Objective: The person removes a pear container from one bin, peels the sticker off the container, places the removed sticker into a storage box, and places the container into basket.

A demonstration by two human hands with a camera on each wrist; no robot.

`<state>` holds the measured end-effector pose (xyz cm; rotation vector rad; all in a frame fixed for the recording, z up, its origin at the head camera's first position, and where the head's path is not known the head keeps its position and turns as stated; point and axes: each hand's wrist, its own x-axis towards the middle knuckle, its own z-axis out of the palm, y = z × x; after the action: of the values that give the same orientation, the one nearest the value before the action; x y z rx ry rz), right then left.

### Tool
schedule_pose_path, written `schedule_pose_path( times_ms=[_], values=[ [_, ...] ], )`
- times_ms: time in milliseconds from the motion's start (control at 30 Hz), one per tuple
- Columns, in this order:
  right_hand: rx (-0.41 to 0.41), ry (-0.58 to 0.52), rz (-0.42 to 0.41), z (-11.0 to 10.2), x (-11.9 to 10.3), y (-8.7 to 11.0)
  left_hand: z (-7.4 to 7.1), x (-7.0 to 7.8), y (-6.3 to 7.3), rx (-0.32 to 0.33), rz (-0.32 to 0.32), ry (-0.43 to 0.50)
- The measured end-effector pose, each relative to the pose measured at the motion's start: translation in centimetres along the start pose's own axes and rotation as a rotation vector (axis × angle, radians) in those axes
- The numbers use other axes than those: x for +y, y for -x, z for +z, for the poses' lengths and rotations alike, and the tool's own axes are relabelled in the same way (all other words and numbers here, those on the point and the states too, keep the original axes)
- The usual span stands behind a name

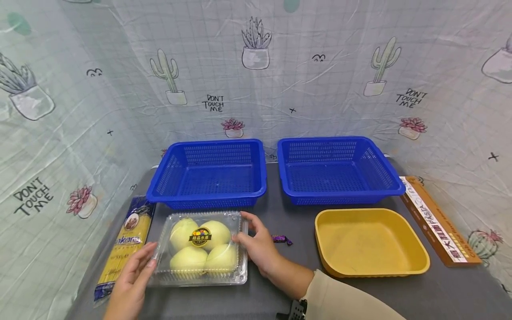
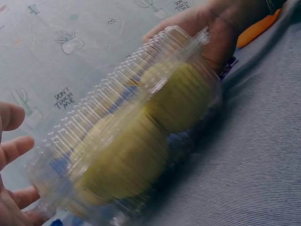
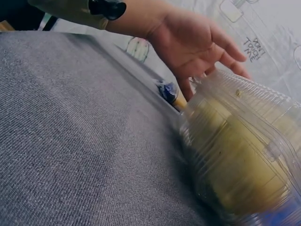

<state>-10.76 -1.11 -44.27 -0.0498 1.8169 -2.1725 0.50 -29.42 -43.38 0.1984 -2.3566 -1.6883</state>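
Observation:
A clear plastic clamshell box (image 1: 160, 266) of round pale yellow-green fruit (image 1: 187, 260), with a black and gold label on its lid, lies on the grey cloth. My left hand (image 1: 131, 280) is at the box's left side, its fingers spread and lightly touching the edge. On the opposite side my right hand (image 1: 266, 249) holds the box by its right edge, thumb against the lid and index finger at the far corner. Its lower fingers are hidden. In the right wrist view my left hand (image 3: 190, 44) shows straight fingers beside the box (image 3: 244, 150).
Two blue baskets (image 1: 206, 195) (image 1: 344, 194) stand behind. A yellow tub (image 1: 372, 244) is at the right, beside a brown pasta box (image 1: 440, 222). A bag of spaghetti (image 1: 124, 244) lies left of the fruit box. A small purple wrapper (image 1: 282, 239) sits near my right hand.

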Motion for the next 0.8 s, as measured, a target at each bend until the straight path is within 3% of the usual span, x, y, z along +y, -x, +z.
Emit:
schedule_pose_path(
  times_ms=[367, 467, 600, 800],
  values=[
    [-0.075, 0.159, 0.057, -0.5, -1.4, 0.7, 0.4, -0.8, -0.1, 0.005, -0.092, -0.092],
    [-0.098, 0.206, 0.048, -0.5, -1.9, 0.7, 0.4, -0.7, -0.1, 0.004, -0.146, -0.138],
    [-0.126, 0.35, -0.004, -0.9, -3.0, 0.6, 0.4, -0.4, -0.1, 0.001, -0.193, -0.128],
    [-0.153, 0.653, -0.147, -1.3, -5.1, 0.0, 0.4, -0.2, -0.2, 0.001, -0.207, -0.105]
  ],
)
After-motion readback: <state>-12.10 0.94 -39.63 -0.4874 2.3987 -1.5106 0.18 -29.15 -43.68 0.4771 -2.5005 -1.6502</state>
